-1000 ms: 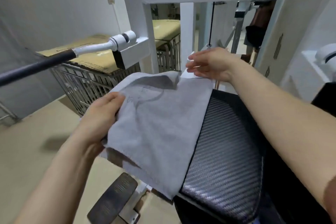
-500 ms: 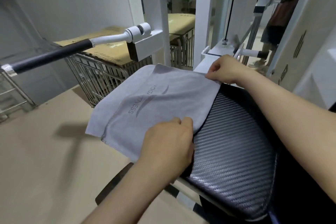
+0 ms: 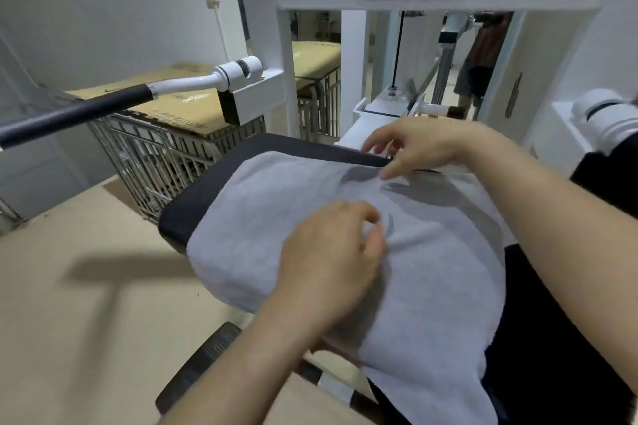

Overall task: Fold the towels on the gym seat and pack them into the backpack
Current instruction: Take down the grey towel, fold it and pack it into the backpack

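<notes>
Towel (image 3: 269,217) now lies spread over the seat (image 3: 193,207), where half a second ago it hung off the seat's left side, stretched between both hands. Left hand (image 3: 328,262) has come up from the near edge to the middle of the cloth, and the right hand (image 3: 431,145) has let go of the far corner it was pinching.

At centre frame the left hand sits on the towel with its fingers (image 3: 371,217) curled down into the cloth. Blur hides whether they pinch a bit of it or only press. At upper right of centre the right hand is spread and relaxed, holding nothing, one fingertip (image 3: 386,173) touching the towel's far edge beside a dark crease. Only the seat's black rim shows, along the towel's upper left side. I can't pick out the backpack with any certainty.

My read is that the cloth is being flattened before a fold. Its left and near edges hang past the seat, over the floor (image 3: 86,321). A sideways drag from the left hand could pull more cloth over that edge, so the towel slips off. The crease by the right hand, if left in, would likely give a lopsided fold that packs badly
</notes>
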{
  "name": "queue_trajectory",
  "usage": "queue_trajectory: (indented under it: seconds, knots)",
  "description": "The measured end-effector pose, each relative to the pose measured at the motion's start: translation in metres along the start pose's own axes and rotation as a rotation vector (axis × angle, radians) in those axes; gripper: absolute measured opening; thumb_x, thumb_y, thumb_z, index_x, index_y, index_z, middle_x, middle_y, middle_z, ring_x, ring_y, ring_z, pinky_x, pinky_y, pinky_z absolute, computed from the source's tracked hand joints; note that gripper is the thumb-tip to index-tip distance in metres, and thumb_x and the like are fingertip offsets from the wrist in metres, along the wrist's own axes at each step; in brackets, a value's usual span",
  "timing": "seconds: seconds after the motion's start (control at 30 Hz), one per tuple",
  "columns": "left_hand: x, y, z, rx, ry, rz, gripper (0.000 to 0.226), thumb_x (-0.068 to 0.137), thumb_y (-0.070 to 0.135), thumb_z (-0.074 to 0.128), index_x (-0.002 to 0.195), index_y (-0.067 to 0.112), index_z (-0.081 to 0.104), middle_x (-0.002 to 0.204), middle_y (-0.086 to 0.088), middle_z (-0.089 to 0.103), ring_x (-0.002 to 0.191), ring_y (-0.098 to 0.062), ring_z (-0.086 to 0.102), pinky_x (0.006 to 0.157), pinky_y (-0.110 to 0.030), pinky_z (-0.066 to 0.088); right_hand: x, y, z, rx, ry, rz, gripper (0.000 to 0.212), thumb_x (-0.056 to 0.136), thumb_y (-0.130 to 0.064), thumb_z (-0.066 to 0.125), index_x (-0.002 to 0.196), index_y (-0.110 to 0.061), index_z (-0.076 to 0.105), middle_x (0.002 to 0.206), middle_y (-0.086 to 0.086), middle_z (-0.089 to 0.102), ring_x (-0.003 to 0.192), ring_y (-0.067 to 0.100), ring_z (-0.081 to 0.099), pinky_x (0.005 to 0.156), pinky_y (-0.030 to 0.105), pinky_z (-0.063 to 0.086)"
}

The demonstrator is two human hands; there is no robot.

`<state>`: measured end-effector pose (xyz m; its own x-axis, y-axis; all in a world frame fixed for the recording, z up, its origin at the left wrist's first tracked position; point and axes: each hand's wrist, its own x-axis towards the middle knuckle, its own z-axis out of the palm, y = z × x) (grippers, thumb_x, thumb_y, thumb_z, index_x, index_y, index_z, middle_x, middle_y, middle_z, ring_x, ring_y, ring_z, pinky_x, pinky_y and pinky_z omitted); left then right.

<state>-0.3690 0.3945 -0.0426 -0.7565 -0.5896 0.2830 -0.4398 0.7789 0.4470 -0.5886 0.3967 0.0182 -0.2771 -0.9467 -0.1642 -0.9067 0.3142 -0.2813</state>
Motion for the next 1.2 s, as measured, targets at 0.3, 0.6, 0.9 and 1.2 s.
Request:
queue_trajectory:
  seconds: [0.3,0.6,0.9,1.2]
  knots:
    - [-0.005,-0.037,0.004,-0.24,-0.024,-0.158,0.024,0.086,0.035,0.062,0.11,0.036,0.06,0.097,0.017,0.064,0.096,-0.009,0.059,0.083,-0.029,0.045,0.031,-0.032,0.028,-0.009,0.336,-0.109,0.011,0.089,-0.021,0.061,0.081,-0.018,0.068,0.08,0.002,0.064,0.079,0.021,0.058,0.068,0.03,0.041]
    - [-0.012,-0.113,-0.061,-0.73,0.041,-0.3,0.031,0.096,0.007,0.052,0.098,0.028,0.074,0.102,0.01,0.073,0.097,-0.005,0.064,0.093,-0.031,0.049,0.084,-0.102,0.018,0.307,0.213,-0.077,0.024,0.089,-0.02,0.064,0.084,0.002,0.069,0.068,0.01,0.061,0.054,0.017,0.053,0.061,0.03,0.05]
    - [-0.003,-0.171,-0.049,-0.332,0.026,-0.363,0.037,0.094,0.005,0.047,0.114,0.029,0.067,0.114,0.014,0.066,0.109,-0.002,0.058,0.094,-0.019,0.043,0.151,-0.131,0.076,-0.005,0.282,-0.079,0.017,0.095,-0.031,0.051,0.094,-0.018,0.063,0.094,0.005,0.066,0.086,0.025,0.059,0.071,0.032,0.044]
    - [0.101,-0.176,-0.056,-0.058,-0.011,-0.333,0.038,0.093,0.03,0.049,0.13,0.024,0.051,0.123,0.001,0.062,0.112,-0.019,0.057,0.093,-0.035,0.046,0.148,-0.125,0.101,-0.003,0.528,-0.143,0.019,0.099,-0.035,0.042,0.101,-0.021,0.055,0.098,0.0,0.059,0.086,0.023,0.058,0.074,0.041,0.049]
